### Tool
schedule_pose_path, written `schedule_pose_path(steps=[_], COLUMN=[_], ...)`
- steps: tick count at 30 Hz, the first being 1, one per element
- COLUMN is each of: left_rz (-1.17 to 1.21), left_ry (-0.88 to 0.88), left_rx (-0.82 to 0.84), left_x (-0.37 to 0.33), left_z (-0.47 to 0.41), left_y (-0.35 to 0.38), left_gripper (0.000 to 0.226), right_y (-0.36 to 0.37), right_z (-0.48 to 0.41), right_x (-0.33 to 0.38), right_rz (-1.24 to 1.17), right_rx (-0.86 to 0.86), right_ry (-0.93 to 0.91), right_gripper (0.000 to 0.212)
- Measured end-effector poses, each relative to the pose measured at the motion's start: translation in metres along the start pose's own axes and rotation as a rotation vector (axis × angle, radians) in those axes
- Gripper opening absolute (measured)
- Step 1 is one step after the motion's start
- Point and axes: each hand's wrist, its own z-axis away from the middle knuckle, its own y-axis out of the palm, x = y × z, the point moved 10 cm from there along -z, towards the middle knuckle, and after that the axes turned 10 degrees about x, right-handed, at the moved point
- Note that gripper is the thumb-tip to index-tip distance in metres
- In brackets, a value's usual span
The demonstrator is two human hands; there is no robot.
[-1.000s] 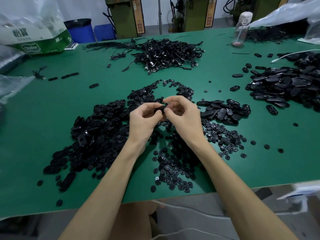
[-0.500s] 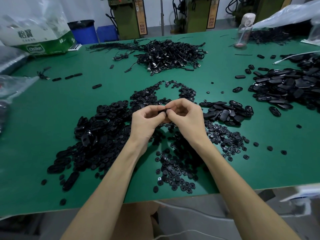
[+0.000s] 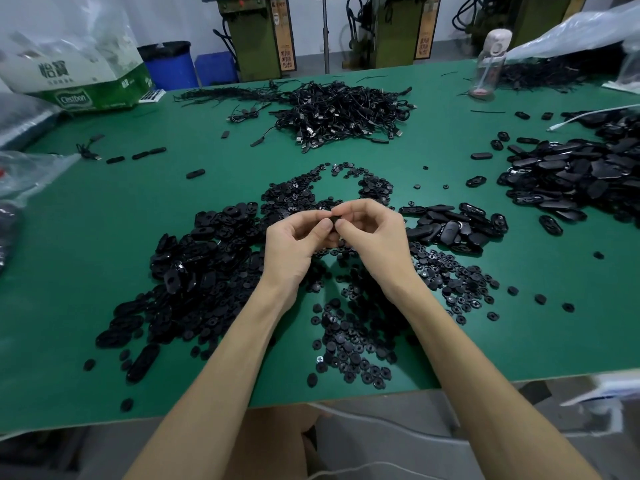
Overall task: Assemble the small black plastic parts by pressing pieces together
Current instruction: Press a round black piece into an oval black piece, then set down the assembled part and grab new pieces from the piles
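Both hands are meeting above the middle of the green table (image 3: 104,244), a little in from its near edge. The left hand (image 3: 294,247) and the right hand (image 3: 375,237) are pinching one small black plastic part (image 3: 334,220) between them. Each thumb and forefinger is clamping on it from its own side, and the other fingers are curling loosely behind. The part is being held clear of the tabletop and the fingertips are hiding most of it, so I cannot tell its shape.

Round black discs (image 3: 349,344) are lying scattered beneath the hands and toward the near edge. A heap of oval black shells (image 3: 194,271) is spreading toward the left edge, and a smaller cluster of oval pieces (image 3: 453,226) is lying just right of the right hand. A larger heap (image 3: 571,178) is sitting at the right edge. A tangle of black cables (image 3: 346,112) is lying toward the far edge. A clear water bottle (image 3: 490,60) is standing near the far right corner, and a green-and-white carton (image 3: 86,91) is resting at the far left corner.
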Motion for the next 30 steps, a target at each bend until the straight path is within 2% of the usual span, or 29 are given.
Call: schedule_pose_path(steps=[7,11,14,16,20,24,27,30], left_rz=[-0.045,-0.249,-0.305,-0.361,-0.582,-0.973,-1.216,-1.376], left_ry=[0.013,0.086,0.094,0.07,-0.033,-0.053,-0.142,-0.247], left_rx=[-0.051,-0.044,-0.107,-0.176,-0.173,-0.185,-0.222,-0.224], left_x=[-0.003,-0.01,-0.015,-0.018,-0.021,-0.039,-0.046,-0.046], left_z=[0.002,0.0,0.002,0.004,0.004,0.004,0.002,0.002], left_y=[-0.005,0.003,-0.002,-0.011,-0.017,-0.039,-0.076,-0.107], left_gripper=[0.013,0.015,0.017,0.022,0.035,0.026,0.024,0.028], right_y=[0.0,-0.026,-0.053,-0.064,-0.082,-0.089,-0.083,-0.072], right_z=[0.001,0.009,0.014,0.016,0.018,0.02,0.02,0.016], right_x=[0.007,0.023,0.021,0.02,0.012,0.002,0.006,0.012], right_rz=[0.123,0.266,0.294,0.325,0.388,0.36,0.362,0.375], right_rx=[-0.018,-0.256,-0.465,-0.538,-0.622,-0.646,-0.618,-0.539], right_ry=[-0.048,-0.13,-0.074,-0.059,0.026,0.108,0.084,0.044], right_gripper=[0.021,0.022,0.022,0.026,0.031,0.031,0.035,0.03])
